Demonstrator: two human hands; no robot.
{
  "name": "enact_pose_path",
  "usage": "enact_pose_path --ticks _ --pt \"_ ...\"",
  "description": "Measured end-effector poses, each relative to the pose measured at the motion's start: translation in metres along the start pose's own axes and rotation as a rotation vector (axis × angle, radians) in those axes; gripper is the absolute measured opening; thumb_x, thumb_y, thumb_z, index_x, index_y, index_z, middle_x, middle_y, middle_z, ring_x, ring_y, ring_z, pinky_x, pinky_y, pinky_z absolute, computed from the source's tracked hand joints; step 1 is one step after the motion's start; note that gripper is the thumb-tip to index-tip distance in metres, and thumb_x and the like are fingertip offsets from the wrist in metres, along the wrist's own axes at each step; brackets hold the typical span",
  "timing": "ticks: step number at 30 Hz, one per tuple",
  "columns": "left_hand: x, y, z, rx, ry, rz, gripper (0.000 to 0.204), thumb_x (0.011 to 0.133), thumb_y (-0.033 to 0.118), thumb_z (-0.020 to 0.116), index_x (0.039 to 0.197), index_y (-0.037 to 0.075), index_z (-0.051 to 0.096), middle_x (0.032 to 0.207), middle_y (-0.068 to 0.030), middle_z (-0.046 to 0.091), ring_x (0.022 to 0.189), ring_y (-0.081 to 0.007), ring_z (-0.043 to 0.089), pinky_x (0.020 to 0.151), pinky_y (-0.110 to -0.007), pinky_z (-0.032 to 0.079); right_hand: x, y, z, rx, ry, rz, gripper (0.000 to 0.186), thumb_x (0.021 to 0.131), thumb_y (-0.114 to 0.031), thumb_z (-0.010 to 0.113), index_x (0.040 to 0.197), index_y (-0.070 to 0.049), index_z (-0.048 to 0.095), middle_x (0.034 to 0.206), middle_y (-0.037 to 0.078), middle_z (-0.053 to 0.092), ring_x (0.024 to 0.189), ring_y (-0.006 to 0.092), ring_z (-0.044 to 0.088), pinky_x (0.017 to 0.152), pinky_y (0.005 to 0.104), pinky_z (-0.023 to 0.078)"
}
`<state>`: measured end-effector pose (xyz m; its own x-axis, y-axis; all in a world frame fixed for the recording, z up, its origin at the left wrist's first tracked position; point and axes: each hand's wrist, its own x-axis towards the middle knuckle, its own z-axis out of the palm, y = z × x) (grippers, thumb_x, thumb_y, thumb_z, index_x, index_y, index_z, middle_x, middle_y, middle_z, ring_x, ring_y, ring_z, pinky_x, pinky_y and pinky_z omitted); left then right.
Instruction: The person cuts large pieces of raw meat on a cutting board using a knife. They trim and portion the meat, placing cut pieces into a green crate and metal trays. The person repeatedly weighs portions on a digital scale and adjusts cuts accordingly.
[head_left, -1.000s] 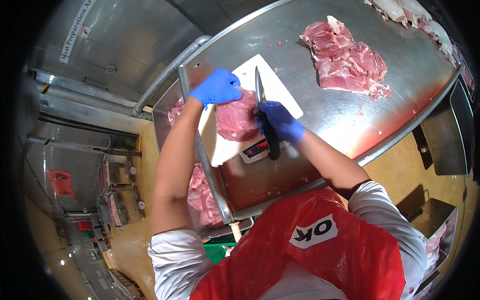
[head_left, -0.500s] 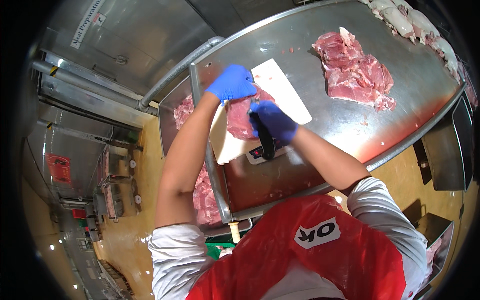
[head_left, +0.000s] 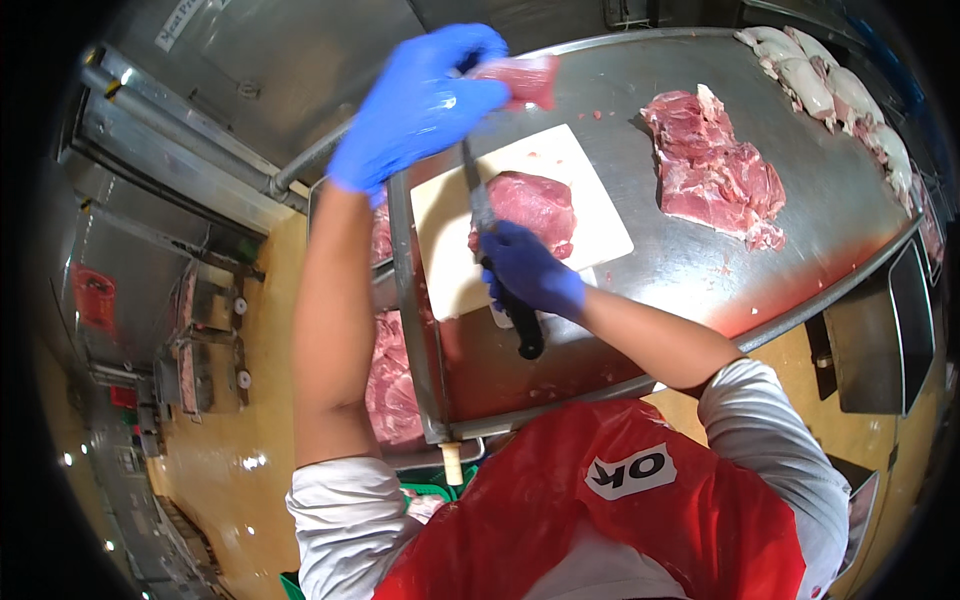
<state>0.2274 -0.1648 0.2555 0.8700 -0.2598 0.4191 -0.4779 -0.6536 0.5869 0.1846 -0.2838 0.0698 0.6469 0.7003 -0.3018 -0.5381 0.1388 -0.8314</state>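
My left hand (head_left: 415,105), in a blue glove, is raised above the far left of the table and pinches a slice of raw meat (head_left: 522,80). Lower down, my blue-gloved right hand (head_left: 532,268) grips a black-handled knife (head_left: 522,325). Its blade (head_left: 473,185) points away from me, along the left side of a round piece of raw meat (head_left: 537,207). That piece lies on a white cutting board (head_left: 590,230). Part of a scale (head_left: 587,277) shows under the board's near edge, mostly hidden by my right hand.
A large slab of raw meat (head_left: 712,165) lies on the steel table (head_left: 640,290) right of the board. Pale carcass pieces (head_left: 805,85) line the far right edge. Left of the table, a metal bin holds meat (head_left: 393,385). A green crate (head_left: 430,490) stands below the near corner.
My left hand has left the board and risen away with a slice of meat. The knife has come clear of the meat and now lies along its left side.
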Motion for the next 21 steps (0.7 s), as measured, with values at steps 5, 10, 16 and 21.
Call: enact_pose_path --ticks 5,10,16,21 --pt "-0.139 -0.018 -0.038 -0.738 0.218 -0.052 0.041 0.083 0.015 0.059 0.120 -0.001 0.054 0.101 -0.0123 0.062 0.081 -0.0191 0.061 0.069 -0.027 0.052 -0.040 0.013 -0.054 -0.164 0.064 -0.369 0.029 0.103 -0.032 0.046 0.095 -0.005 0.050 0.063 0.005 0.053 0.047 0.0147 0.053 0.044 0.0312 0.048" --pt "-0.328 -0.047 0.037 -1.036 0.655 -0.543 0.069 0.081 0.018 0.069 0.141 0.001 0.039 0.127 -0.0202 0.051 0.099 -0.0307 0.060 0.072 -0.033 0.057 -0.047 0.002 -0.113 -0.046 0.277 -0.220 0.026 0.101 -0.029 0.049 0.090 -0.006 0.053 0.064 0.006 0.054 0.047 0.0162 0.052 0.047 0.0287 0.046" --pt "-0.487 -0.039 0.126 -1.278 1.108 -1.040 0.021 0.095 0.013 0.058 0.112 0.001 0.060 0.086 -0.0054 0.064 0.074 -0.0108 0.063 0.054 -0.021 0.049 -0.041 -0.010 -0.165 -0.117 0.444 -0.183 0.020 0.100 -0.026 0.050 0.093 -0.007 0.054 0.069 0.004 0.053 0.055 0.0155 0.050 0.052 0.0304 0.045" --pt "-0.540 0.003 0.151 -1.011 1.312 -1.329 0.014 0.099 0.023 0.055 0.103 0.012 0.062 0.062 0.0041 0.052 0.044 -0.0041 0.043 0.037 -0.020 0.029 -0.019 -0.022 -0.168 -0.126 0.346 -0.195 0.019 0.100 -0.024 0.049 0.097 -0.006 0.054 0.076 0.003 0.053 0.062 0.0141 0.049 0.057 0.0294 0.043"
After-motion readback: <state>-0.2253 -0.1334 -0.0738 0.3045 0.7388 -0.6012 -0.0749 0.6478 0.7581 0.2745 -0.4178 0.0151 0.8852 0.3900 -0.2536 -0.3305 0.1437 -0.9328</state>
